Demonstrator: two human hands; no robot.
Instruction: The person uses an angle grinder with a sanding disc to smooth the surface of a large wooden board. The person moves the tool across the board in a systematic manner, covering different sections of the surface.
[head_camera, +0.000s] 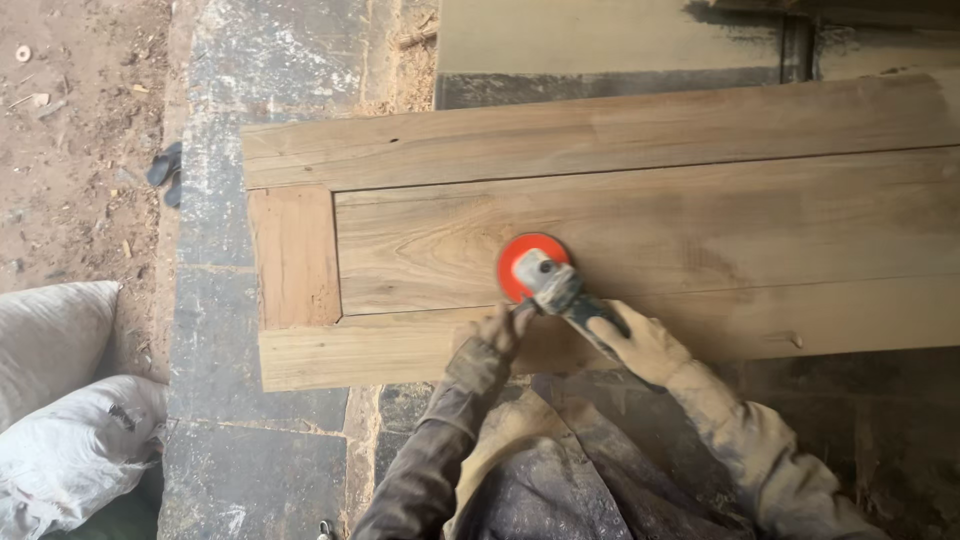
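Note:
A hand-held disc sander (545, 278) with a round red pad rests flat on a large wooden door panel (650, 225), near its front rail. My left hand (495, 332), dusty, grips the tool's front just behind the red pad. My right hand (640, 345) is closed around the tool's rear body, further right. Both sleeves are coated in sawdust. The panel has a recessed centre board framed by thicker rails.
The panel lies over a grey stone-slab floor (225, 330). White filled sacks (60, 400) sit at the lower left. Bare dirt ground (70, 130) lies to the left, with a dark sandal (165, 170) at its edge. Another flat board (600, 35) lies beyond the panel.

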